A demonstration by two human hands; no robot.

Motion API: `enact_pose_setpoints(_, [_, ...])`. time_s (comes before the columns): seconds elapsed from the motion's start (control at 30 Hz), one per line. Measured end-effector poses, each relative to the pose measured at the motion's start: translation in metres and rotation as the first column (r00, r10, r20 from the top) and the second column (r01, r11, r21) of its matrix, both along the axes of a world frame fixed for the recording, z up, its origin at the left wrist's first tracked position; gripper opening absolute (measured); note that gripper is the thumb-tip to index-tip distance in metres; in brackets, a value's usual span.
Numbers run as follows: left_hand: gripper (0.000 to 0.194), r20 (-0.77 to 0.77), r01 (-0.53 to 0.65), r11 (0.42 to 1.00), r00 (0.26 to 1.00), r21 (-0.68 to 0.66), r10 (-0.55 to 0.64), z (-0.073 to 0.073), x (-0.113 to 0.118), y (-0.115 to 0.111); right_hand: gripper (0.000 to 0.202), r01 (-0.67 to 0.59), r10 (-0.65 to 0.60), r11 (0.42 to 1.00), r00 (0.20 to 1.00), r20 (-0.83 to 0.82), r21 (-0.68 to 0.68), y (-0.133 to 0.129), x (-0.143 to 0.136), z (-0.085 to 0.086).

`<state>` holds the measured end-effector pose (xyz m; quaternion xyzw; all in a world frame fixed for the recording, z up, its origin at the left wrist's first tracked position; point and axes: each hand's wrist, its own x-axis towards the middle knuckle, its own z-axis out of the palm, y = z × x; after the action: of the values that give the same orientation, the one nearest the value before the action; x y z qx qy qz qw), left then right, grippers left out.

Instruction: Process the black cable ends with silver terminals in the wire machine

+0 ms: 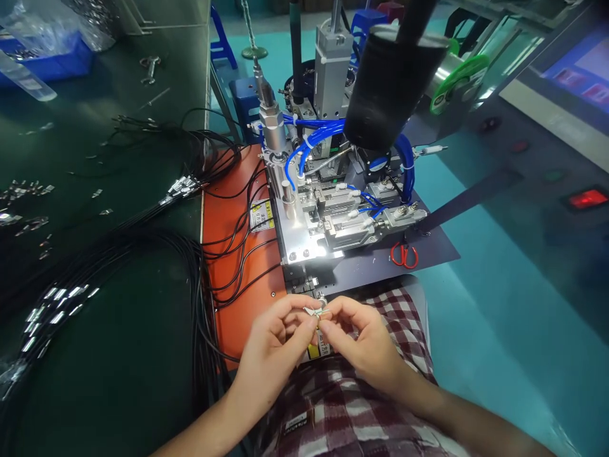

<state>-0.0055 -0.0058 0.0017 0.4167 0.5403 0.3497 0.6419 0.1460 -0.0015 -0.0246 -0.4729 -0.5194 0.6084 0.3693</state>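
Note:
In front of my lap, my left hand point(284, 330) and my right hand point(360, 333) meet fingertip to fingertip. Pinched between them is a small shiny metal connector part point(314, 311); its exact shape is too small to make out. Just beyond my fingers stands a machine with a bright metal plate point(304, 238), clamps and blue air tubes point(323, 134). Black cables point(240, 254) run across the orange machine base point(233, 209) on the left, their ends entering the machine's side.
Bundles of black cables with metal ends point(52, 314) lie on the dark green table point(118, 355) at left, near loose metal parts point(28, 190), a wrench point(151, 68) and a blue bin point(61, 63). Red-handled scissors point(404, 256) lie right of the machine. A black tube point(385, 89) hangs above.

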Motion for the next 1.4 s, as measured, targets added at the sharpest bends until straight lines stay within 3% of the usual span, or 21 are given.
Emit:
enact_pose_setpoints(0.1, [0.026, -0.008, 0.012, 0.997, 1.0, -0.079, -0.013, -0.001, -0.001, 0.001, 0.008, -0.02, 0.014, 0.998, 0.996, 0.084, 0.067, 0.0, 0.003, 0.001])
enact_pose_setpoints(0.2, [0.027, -0.021, 0.005, 0.992, 1.0, -0.124, -0.008, -0.002, -0.001, 0.001, 0.01, -0.028, 0.023, 0.999, 0.995, 0.099, 0.047, -0.002, 0.001, 0.001])
enact_pose_setpoints(0.4, [0.032, -0.01, -0.059, 0.989, 0.998, -0.139, 0.058, -0.001, 0.002, 0.0, 0.013, -0.014, 0.017, 0.997, 0.999, 0.047, -0.076, -0.002, -0.002, 0.002])
enact_pose_setpoints(0.5, [0.031, -0.011, -0.042, 0.989, 0.999, -0.143, 0.04, 0.002, 0.002, 0.0, 0.008, -0.073, 0.076, 0.995, 0.996, 0.047, -0.069, 0.004, 0.009, 0.005])
enact_pose_setpoints(0.63, [0.029, 0.019, -0.005, 0.991, 1.0, -0.132, 0.007, 0.004, 0.001, 0.0, 0.009, -0.042, 0.042, 0.995, 0.999, 0.007, -0.091, 0.013, 0.023, 0.008])
enact_pose_setpoints(0.9, [0.032, 0.022, 0.003, 0.987, 1.0, -0.161, 0.001, 0.0, 0.0, -0.001, 0.014, -0.085, 0.076, 0.988, 0.995, -0.072, -0.131, 0.014, 0.016, 0.004])
enact_pose_setpoints(1.4, [0.029, 0.037, -0.06, 0.986, 0.997, -0.158, 0.066, -0.009, 0.0, -0.005, 0.011, 0.103, -0.104, 0.994, 0.995, -0.01, -0.041, -0.001, 0.0, 0.001])
